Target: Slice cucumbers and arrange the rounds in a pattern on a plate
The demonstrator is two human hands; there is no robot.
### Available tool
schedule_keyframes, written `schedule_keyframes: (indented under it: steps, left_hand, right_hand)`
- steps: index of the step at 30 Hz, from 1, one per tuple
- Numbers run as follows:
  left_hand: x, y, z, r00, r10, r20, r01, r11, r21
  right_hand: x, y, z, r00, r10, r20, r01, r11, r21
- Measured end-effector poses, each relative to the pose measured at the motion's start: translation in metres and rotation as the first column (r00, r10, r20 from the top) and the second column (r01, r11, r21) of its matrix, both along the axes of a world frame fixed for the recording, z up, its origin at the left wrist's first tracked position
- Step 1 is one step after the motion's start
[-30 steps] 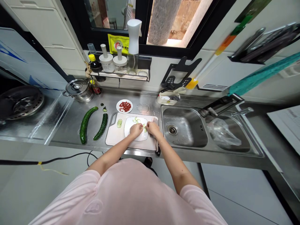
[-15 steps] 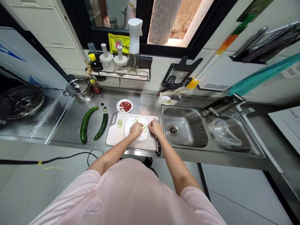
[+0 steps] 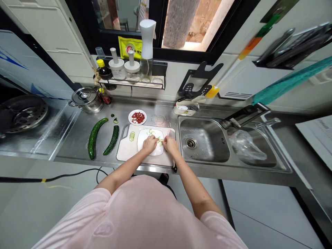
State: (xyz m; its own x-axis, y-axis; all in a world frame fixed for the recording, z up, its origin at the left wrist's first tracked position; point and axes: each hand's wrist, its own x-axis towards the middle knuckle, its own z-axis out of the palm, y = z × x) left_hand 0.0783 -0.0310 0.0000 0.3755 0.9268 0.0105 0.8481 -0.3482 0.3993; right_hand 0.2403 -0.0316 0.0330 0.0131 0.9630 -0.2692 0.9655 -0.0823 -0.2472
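Note:
Both hands work over a squarish white plate (image 3: 142, 138) that lies on a pale cutting board (image 3: 127, 148). My left hand (image 3: 149, 144) has its fingers pinched at the left side of a fan of thin cucumber slices (image 3: 160, 141). From the right, my right hand (image 3: 169, 144) pinches at the same slices, its fingertips close to the left hand's. Another small slice group (image 3: 150, 132) sits near the plate's far edge. A short row of cucumber rounds (image 3: 132, 136) rests on the board's left part. Beside my right wrist lies a knife, mostly hidden, its black handle (image 3: 174, 168) showing.
To the left are a whole cucumber (image 3: 94, 138), a cut cucumber (image 3: 112, 141) and end pieces (image 3: 115, 120). A dish of chopped red pieces (image 3: 137, 118) stands behind the board. The sink (image 3: 207, 138) is on the right, a lidded pot (image 3: 86, 99) at back left.
My right hand has shifted slightly toward the left hand and now covers more of the knife handle. The view has drifted a little; the plate and other items stay put.

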Motion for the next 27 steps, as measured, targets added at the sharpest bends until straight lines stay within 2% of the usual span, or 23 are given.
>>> schedule_keyframes:
  steps: [4,10,18,27]
  left_hand:
    - [-0.003,0.002,0.001,0.999,-0.048,-0.022,0.048,0.999,-0.013]
    - [-0.004,0.003,0.001,0.998,-0.041,-0.042,0.040,0.999,-0.030]
    - [-0.005,0.004,0.005,0.998,-0.031,-0.057,0.028,0.997,-0.065]
    - [-0.007,0.005,0.003,0.998,-0.028,-0.052,0.026,0.999,-0.046]
  right_hand:
    - [-0.009,-0.004,0.002,0.999,-0.002,0.034,0.004,0.998,-0.059]
    - [-0.012,-0.003,0.005,0.998,-0.018,0.052,0.023,0.995,-0.096]
    - [-0.014,-0.004,0.004,0.999,-0.024,0.049,0.030,0.993,-0.112]
    - [-0.015,-0.003,0.001,0.999,-0.018,0.049,0.023,0.995,-0.098]
